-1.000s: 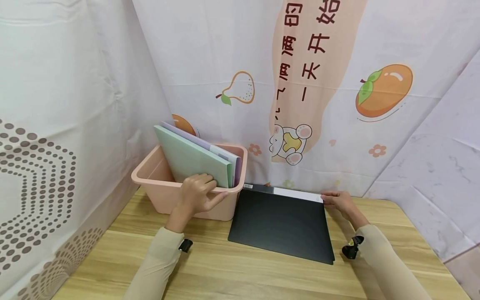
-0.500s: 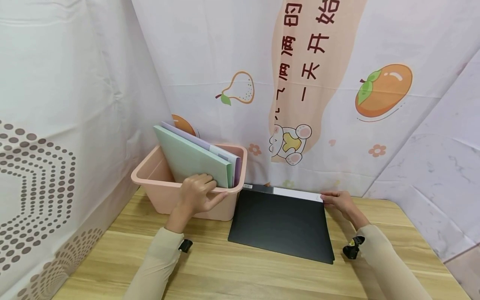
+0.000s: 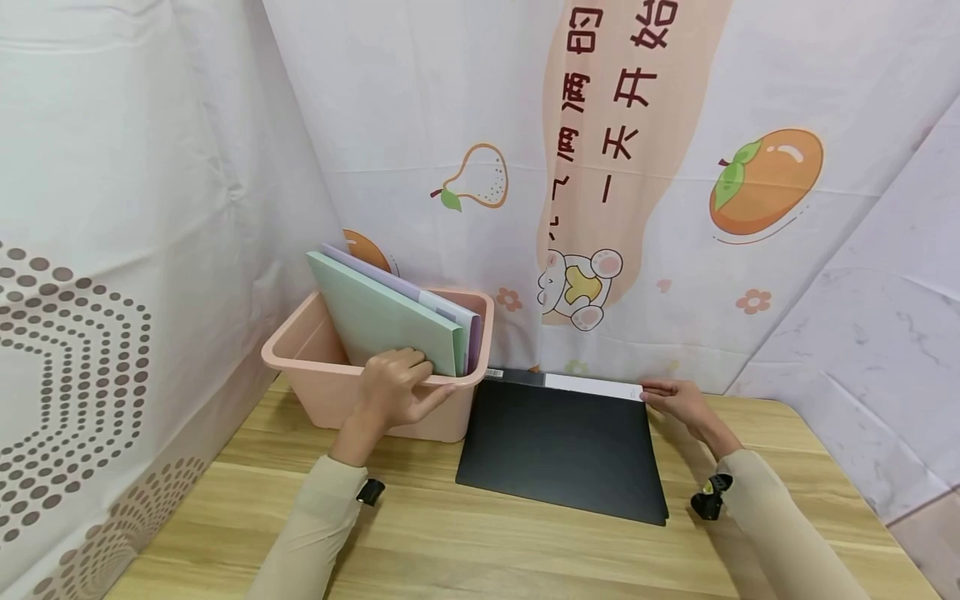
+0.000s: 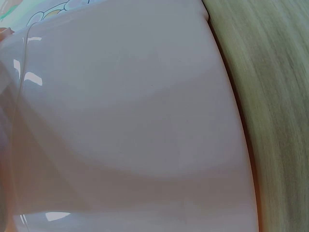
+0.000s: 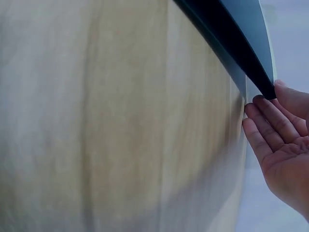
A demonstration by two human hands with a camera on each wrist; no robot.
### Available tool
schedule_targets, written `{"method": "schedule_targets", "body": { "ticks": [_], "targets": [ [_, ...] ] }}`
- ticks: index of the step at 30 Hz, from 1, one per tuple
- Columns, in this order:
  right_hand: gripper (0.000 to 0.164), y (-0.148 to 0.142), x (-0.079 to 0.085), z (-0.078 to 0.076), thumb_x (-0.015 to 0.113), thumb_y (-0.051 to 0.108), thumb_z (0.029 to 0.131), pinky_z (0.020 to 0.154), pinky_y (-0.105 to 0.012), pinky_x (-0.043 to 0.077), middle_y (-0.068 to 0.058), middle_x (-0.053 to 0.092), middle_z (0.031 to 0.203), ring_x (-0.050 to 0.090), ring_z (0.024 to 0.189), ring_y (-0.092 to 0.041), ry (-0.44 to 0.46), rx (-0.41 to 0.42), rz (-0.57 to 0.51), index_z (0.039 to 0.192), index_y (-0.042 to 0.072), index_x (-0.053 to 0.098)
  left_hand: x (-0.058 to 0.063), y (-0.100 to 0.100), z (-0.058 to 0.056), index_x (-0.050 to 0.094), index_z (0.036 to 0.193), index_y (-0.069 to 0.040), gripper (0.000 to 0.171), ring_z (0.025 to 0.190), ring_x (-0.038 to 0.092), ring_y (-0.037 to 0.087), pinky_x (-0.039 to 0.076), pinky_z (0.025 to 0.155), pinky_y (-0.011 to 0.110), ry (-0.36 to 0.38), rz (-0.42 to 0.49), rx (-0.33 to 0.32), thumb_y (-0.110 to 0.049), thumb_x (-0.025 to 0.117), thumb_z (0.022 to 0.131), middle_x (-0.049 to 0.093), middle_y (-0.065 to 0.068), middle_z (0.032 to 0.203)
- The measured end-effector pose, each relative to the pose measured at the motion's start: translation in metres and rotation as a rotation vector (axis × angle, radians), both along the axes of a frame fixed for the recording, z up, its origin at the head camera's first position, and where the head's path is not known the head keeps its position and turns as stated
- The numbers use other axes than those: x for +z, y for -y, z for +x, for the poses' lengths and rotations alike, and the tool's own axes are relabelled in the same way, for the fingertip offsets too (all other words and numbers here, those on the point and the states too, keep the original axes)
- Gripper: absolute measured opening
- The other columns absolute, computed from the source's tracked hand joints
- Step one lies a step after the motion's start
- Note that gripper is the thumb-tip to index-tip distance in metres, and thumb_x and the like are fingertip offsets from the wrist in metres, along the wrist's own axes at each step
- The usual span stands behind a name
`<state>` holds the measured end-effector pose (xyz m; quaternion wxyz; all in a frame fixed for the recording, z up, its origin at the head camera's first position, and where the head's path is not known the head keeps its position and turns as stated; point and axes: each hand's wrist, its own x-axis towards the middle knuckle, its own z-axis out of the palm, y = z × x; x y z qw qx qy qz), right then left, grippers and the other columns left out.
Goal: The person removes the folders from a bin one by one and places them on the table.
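Observation:
A pink plastic basket [image 3: 300,365] stands at the back left of the table. Inside it lean a mint-green file folder [image 3: 375,312] and, behind that, a purple one [image 3: 474,337]. My left hand [image 3: 392,387] grips the basket's front rim, fingers hooked over into the basket and thumb outside. Beside the basket a black file folder [image 3: 562,450] lies with its white-labelled spine toward the back curtain. My right hand [image 3: 678,406] pinches the right end of that spine. In the right wrist view the thumb is on top of the folder's corner [image 5: 260,72], other fingers beneath.
A printed white curtain [image 3: 465,100] hangs right behind the wooden table [image 3: 480,550], and another [image 3: 112,208] borders its left side. The basket wall [image 4: 135,106] fills most of the left wrist view.
My right hand and wrist have shifted slightly, and the black folder's spine has tilted a little with them. My left hand and the basket stay put.

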<state>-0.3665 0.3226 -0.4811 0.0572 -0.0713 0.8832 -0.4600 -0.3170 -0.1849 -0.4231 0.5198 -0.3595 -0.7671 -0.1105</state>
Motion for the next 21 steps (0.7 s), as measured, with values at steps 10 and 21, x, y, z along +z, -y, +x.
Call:
{"method": "schedule_targets", "body": {
  "ticks": [10, 21],
  "targets": [
    [0.049, 0.0042, 0.001, 0.0012, 0.062, 0.022, 0.103, 0.1, -0.043, 0.054, -0.029, 0.059, 0.138, 0.058, 0.129, -0.043, -0.068, -0.008, 0.073, 0.141, -0.008, 0.054, 0.0002, 0.001, 0.001, 0.055, 0.058, -0.015, 0.063, 0.048, 0.045, 0.015, 0.038, 0.045, 0.03, 0.019, -0.011, 0.018, -0.062, 0.046, 0.099, 0.048, -0.001, 0.055],
    [0.052, 0.0028, -0.0024, -0.0031, 0.067, 0.02, 0.099, 0.086, -0.01, 0.05, -0.027, 0.059, 0.137, 0.062, 0.103, 0.011, -0.059, -0.02, -0.02, 0.141, -0.009, 0.054, -0.0001, 0.0008, 0.0003, 0.053, 0.057, -0.015, 0.063, 0.048, 0.045, 0.015, 0.037, 0.045, 0.03, 0.016, -0.005, 0.019, -0.062, 0.046, 0.099, 0.047, -0.001, 0.055]
  ]
}}
